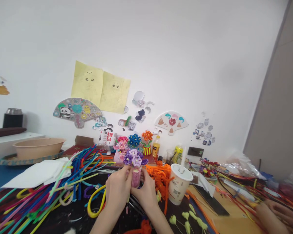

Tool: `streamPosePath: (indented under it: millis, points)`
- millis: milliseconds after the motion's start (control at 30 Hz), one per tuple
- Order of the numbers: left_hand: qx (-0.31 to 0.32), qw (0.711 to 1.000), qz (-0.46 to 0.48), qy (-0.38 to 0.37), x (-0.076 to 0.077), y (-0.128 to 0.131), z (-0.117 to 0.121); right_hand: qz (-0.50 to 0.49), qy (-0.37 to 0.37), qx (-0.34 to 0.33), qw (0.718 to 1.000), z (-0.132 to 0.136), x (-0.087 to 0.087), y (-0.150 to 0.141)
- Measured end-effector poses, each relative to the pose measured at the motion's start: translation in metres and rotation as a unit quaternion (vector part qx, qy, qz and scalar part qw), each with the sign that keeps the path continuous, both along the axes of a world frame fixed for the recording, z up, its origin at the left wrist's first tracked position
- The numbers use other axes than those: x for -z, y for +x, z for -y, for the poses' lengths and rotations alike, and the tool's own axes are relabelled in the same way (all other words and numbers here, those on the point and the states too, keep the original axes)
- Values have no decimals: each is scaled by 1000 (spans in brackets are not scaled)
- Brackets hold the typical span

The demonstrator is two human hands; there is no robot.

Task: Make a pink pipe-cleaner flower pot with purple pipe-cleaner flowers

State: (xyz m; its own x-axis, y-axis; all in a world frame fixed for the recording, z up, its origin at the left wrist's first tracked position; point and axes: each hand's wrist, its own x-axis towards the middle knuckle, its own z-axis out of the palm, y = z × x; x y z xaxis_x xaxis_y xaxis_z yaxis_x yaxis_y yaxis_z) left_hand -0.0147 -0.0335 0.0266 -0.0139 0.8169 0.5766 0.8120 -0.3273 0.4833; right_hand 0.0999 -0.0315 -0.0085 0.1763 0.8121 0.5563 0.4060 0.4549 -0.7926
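Here we are at the middle of the scene, and both hands are on the same piece: a small pink ribbed pot (136, 179) topped with purple flowers (134, 158), held up over the dark surface (80, 213). The left hand (118, 186) closes in from the left, thumb and curled fingers gathered tight at the pot's upper left side, just below the petals. The right hand (147, 190) comes from the right, thumb laid across the pot's lower front, fingers tucked behind, so the pot sits pinched there; the hidden fingertips I can't make out. Here's the relation that counts: the pot lies right between the two grips, its long axis close to upright, flowers at the top, and neither hand is clearly nearer, since both touch it. Just right of the right hand, a heap of orange pipe cleaners (161, 177), then a white paper cup (179, 187). Farther back stand blue flowers (134, 140) and a striped pot (146, 150) with orange blooms.
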Motion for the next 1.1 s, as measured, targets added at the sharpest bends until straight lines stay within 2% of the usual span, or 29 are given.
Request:
streamPosePath:
  millis: [133,267,433,700,900,1100]
  points:
    - [3,1000,-24,4,-1,1,2,7,-3,14,1000,0,1,0]
    - [-2,1000,-10,8,2,1,1,7,10,13,1000,-1,0,0]
    - [36,999,5,28,7,0,-3,3,13,6,1000,-1,1,0]
    - [61,996,42,53,10,0,-6,3,3,6,1000,-1,0,1]
    - [39,999,10,35,5,1,-4,11,1,-1,1000,-3,3,1]
    - [30,999,19,17,5,0,-3,11,6,-2,1000,-6,7,3]
